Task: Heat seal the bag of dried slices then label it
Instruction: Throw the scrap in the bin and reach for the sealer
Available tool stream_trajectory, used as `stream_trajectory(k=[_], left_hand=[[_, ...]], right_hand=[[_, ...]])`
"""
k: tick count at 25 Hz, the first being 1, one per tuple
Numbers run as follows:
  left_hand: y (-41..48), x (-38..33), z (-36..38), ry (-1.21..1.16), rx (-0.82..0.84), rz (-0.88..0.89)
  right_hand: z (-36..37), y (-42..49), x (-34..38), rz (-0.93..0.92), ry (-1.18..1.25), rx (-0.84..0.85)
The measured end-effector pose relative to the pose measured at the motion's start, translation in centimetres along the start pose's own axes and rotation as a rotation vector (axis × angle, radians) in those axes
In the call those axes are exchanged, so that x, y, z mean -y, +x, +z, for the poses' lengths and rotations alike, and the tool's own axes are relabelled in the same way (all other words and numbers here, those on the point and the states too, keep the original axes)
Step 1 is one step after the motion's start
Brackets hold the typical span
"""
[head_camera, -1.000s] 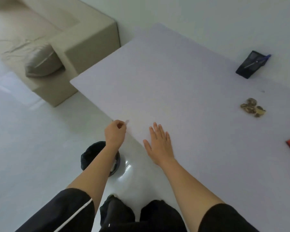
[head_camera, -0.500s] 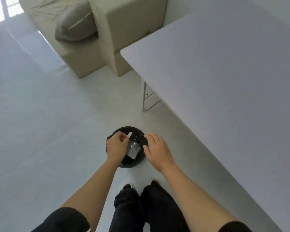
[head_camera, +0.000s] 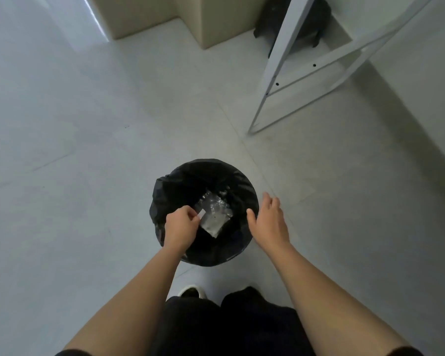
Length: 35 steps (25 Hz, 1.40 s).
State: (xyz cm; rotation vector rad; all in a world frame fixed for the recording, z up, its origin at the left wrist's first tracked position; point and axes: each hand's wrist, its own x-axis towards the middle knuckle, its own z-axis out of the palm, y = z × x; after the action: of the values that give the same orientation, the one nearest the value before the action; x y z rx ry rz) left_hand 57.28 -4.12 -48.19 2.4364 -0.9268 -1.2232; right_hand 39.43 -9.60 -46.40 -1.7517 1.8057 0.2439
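Plastic, tile and painted metal under your hands

You're over a bin [head_camera: 204, 214] lined with thin black plastic film, crinkled and faintly glossy; inside lies crumpled clear plastic [head_camera: 214, 214], shiny where it catches light. Your left hand [head_camera: 181, 228] pinches a small matt white paper-like strip [head_camera: 201, 215]. The floor [head_camera: 88, 124] is smooth pale tile with a soft sheen, and the desk frame [head_camera: 280, 60] looks like white painted metal, smooth and satin

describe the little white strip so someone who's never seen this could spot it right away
Find the round bin lined with a black bag on the pale floor. Over its left side, the left hand pinches a small white strip at its fingertips. Unlike the crinkled clear plastic lying inside, it's flat, opaque and held up.
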Motion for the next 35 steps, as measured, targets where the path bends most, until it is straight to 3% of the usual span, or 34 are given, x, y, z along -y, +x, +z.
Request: stream_trajectory(k=[9,16,21,26,31,35], left_hand=[[7.1,4.1,5.7,0.143,0.104,-0.023],[3.8,2.2,2.5,0.272,0.023,-0.009],[-3.8,-3.8,-6.2,0.244,-0.006,0.059],[-15.5,-16.3,-19.2,0.12,-0.127,0.296],[-25.2,-30.6,-27.2,0.121,-0.236,0.623],[-30.8,-41.9,-26.5,0.24,-0.202,0.951]], right_hand=[[7.9,3.7,-1.9,0.163,0.08,-0.021],[4.1,1.4,0.1,0.066,-0.05,-0.027],[-5.7,-4.8,5.4,-0.12,-0.058,-0.059],[-21.1,-14.2,12.5,-0.276,-0.049,-0.139],[-36.5,-20.7,15.0,-0.276,0.01,-0.413],[-47.9,-24.6,10.0,-0.136,-0.015,-0.681]])
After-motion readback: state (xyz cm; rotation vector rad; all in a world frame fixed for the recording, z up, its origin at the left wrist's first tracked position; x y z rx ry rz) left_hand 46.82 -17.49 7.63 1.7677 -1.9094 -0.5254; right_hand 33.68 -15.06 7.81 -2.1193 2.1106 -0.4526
